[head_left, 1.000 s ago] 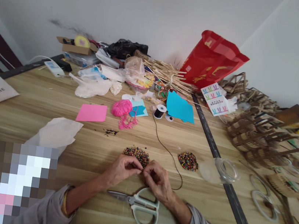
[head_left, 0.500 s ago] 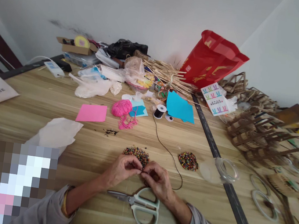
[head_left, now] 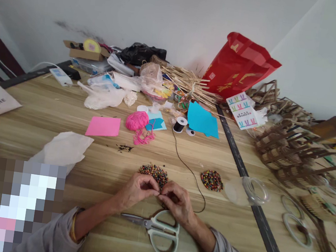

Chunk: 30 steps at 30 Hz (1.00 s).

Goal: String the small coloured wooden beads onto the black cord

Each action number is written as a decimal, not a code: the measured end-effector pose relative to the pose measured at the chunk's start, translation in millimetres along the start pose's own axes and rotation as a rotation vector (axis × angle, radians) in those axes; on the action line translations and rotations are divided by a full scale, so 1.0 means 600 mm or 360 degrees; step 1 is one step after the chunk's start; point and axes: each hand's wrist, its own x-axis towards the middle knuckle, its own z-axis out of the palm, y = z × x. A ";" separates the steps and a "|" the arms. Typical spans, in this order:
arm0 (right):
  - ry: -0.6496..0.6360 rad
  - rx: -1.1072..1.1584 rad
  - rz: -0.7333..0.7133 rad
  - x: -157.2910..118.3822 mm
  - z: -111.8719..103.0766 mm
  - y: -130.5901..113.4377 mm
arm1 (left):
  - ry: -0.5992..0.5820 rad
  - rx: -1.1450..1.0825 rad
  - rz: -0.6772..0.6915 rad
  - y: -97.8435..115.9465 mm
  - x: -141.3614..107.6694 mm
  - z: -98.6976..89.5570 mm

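Observation:
Just in front of a loose pile of small multicoloured beads (head_left: 153, 173), my two hands meet fingertip to fingertip. My left hand (head_left: 138, 190) is closed in a pinch; what its fingers hold is too small to make out. Thumb and forefinger of my right hand (head_left: 177, 202) pinch the end of a thin black cord (head_left: 191, 169), which loops around from a white-ended spool (head_left: 180, 124). Scissors (head_left: 158, 229) with pale green handles lie below my hands, blades pointing left. Right of the pile sits a coiled string of beads (head_left: 211, 180).
A pink yarn ball (head_left: 136, 120), pink paper (head_left: 103, 127) and blue paper (head_left: 202, 119) lie farther back. Clear tubing (head_left: 255, 191) and woven baskets (head_left: 289, 155) are at the right. A red bag (head_left: 241, 67) stands by the wall. White paper (head_left: 65, 147) lies left.
My fingertips have shifted very slightly where they meet, both hands still pinched. The beads, scissors and spool stay in place.

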 end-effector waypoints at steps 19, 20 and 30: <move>-0.0035 -0.0043 0.0029 0.000 -0.002 0.002 | -0.0007 0.0049 -0.0009 0.006 0.000 0.001; -0.0032 -0.0043 0.0031 0.000 -0.002 0.002 | -0.0012 0.0049 -0.0008 0.005 0.000 0.000; -0.0038 0.0004 0.0080 -0.002 0.000 0.001 | -0.0058 0.0020 -0.0029 0.008 -0.002 0.001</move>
